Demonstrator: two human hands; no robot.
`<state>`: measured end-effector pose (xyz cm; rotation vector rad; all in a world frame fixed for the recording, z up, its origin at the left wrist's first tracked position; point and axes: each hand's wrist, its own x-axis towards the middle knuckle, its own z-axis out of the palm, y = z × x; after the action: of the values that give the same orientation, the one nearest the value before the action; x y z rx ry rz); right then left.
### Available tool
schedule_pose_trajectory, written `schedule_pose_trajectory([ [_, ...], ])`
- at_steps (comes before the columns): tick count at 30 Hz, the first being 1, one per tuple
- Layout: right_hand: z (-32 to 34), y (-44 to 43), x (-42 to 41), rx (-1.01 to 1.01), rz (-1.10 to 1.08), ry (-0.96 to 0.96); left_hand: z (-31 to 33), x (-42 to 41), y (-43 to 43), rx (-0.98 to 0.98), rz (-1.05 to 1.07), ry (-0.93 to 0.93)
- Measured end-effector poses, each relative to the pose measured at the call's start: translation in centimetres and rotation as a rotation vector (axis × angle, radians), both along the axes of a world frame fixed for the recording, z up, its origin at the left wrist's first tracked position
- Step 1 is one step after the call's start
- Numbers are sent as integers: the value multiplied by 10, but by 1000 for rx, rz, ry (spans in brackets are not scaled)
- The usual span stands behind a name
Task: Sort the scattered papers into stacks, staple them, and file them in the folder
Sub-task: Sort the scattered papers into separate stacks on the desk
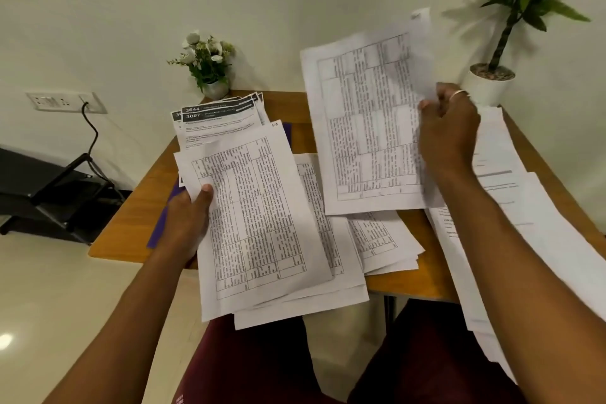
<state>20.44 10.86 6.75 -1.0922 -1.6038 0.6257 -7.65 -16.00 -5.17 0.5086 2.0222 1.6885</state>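
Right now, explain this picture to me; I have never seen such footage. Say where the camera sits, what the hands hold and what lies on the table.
There is no machine: a person wears one camera on the head, looking down at their bare hands. The left hand grips a stack of printed sheets; the right hand pinches a single sheet, raised. On the table lie more sheets, black-headed forms, white pages at the right, and a purple folder underneath. A flower pot stands at the back.
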Motion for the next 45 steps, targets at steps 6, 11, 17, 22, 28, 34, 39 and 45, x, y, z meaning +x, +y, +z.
schedule_pose_trajectory([
  [6,-10,1,-8,-33,34,-7,-3,-2,1,26,8,-12],
  [11,-58,-27,-31,-180,174,-249,-6,-5,0,0,-5,-4],
  [17,-102,-78,-55,-531,493,-491,-9,9,3,-153,-19,241],
  [22,-105,-92,-61,-491,422,-547,-14,18,14,-291,-1,409],
  [28,-109,-84,-55,-268,258,-637,-15,24,22,-354,-23,465],
  [34,-108,-37,-32,-258,176,-780,-16,30,22,-360,3,520],
  [39,-108,-21,-30,-303,228,-743,-19,29,22,-371,22,525],
  [45,-107,-12,-36,-313,162,-686,-16,34,23,-388,31,536],
])
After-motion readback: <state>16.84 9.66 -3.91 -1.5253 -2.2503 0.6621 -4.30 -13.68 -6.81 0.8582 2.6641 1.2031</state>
